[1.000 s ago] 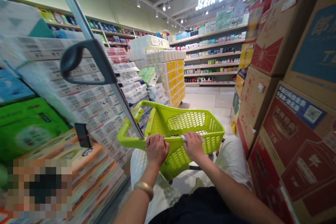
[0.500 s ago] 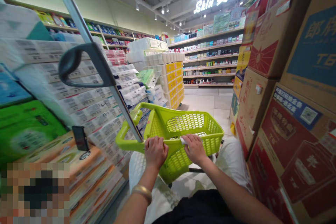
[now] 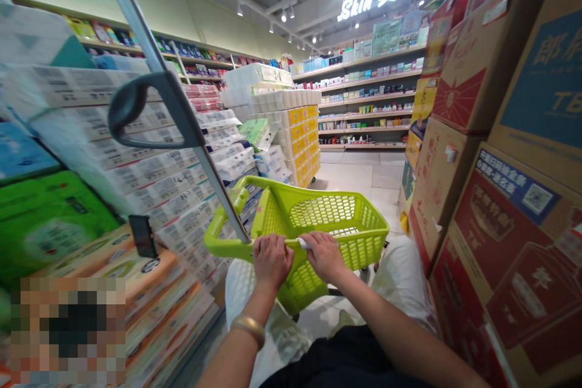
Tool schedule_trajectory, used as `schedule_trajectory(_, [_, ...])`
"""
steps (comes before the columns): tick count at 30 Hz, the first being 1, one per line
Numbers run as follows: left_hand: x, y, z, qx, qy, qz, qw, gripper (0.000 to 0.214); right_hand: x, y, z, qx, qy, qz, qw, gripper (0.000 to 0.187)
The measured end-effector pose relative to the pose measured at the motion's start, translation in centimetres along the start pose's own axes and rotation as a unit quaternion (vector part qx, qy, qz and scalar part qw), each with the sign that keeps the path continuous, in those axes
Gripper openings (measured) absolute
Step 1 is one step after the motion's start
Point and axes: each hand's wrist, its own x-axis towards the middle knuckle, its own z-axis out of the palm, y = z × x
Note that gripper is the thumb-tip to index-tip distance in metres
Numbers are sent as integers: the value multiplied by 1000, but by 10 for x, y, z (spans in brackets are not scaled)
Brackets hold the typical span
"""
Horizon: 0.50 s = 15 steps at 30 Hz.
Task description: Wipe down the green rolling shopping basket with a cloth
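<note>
Across my lap stands a lime-green plastic shopping cart (image 3: 318, 300), its sides pierced with small holes. My left hand (image 3: 273, 262) is closed over the cart's near rim, close to the base of a metal pole (image 3: 217, 179). To the right, my right hand (image 3: 325, 256) presses on the same rim, its fingers closed around a small white wad (image 3: 302, 243) that looks like tissue. Most of the wad is hidden under the fingers. Inside, the part of the basket in sight shows only green mesh.
A grey handle (image 3: 150, 110) is fixed to the pole. Stacked tissue packs (image 3: 131, 133) line the left, with a small dark device (image 3: 142, 236) on orange packs. Cardboard cartons (image 3: 513, 212) crowd the right. Shelves (image 3: 364, 97) of small goods stand beyond the tiled aisle (image 3: 359, 176).
My right hand has slid left along the cart rim with the white wad, nearer to my left hand. My left hand keeps its hold on the rim.
</note>
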Motion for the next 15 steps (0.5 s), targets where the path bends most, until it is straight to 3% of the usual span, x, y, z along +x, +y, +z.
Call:
schedule_trajectory(4, [0, 1, 1, 1, 7, -2, 1000, 15, -12, 23, -7, -34, 24, 59, 997, 33])
schedule_trajectory(7, [1, 1, 2, 14, 15, -3, 1000, 13, -5, 16, -5, -40, 17, 105, 994, 31])
schedule_trajectory(11, [1, 0, 2, 18, 18, 1, 1000, 12, 8, -2, 1, 11, -29, 35, 999, 34])
schedule_trajectory(15, [1, 0, 1, 17, 16, 3, 1000, 13, 6, 5, -1, 18, -29, 12, 999, 32])
